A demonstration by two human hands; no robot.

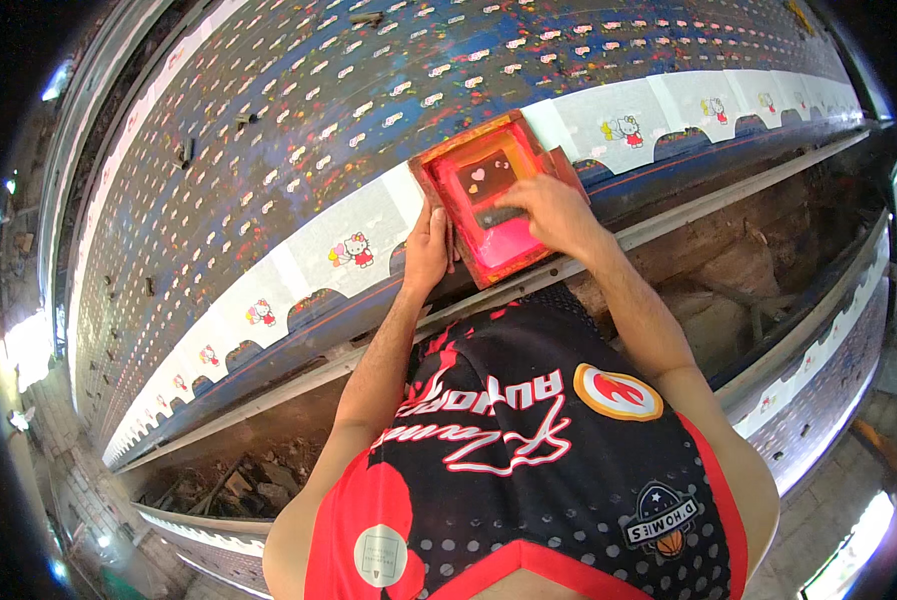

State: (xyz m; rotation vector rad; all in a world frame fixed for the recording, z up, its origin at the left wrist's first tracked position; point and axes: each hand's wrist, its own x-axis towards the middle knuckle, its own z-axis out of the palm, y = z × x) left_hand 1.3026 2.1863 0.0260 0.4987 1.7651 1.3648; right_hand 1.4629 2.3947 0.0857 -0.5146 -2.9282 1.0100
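A screen printing frame (465,138) with reddish, ink-stained wooden sides lies tilted across a strip of white cut pieces. Bright pink ink covers much of its mesh, and a dark patch with small heart shapes shows in its upper part. My left hand (428,246) grips the frame's left side near the lower corner. Inside the frame, my right hand (556,212) is closed on a small dark squeegee (498,216) that rests on the pink mesh; the fingers partly hide it. White pieces (308,262) printed with cartoon cats continue to the left and right of the frame.
The long, dark blue table (368,130) carries rows of small white-and-red marks and ink spots. Small dark blocks (185,153) stand on it at the left. A metal rail (688,215) runs along its near edge. Behind me stands another table with white pieces (798,385).
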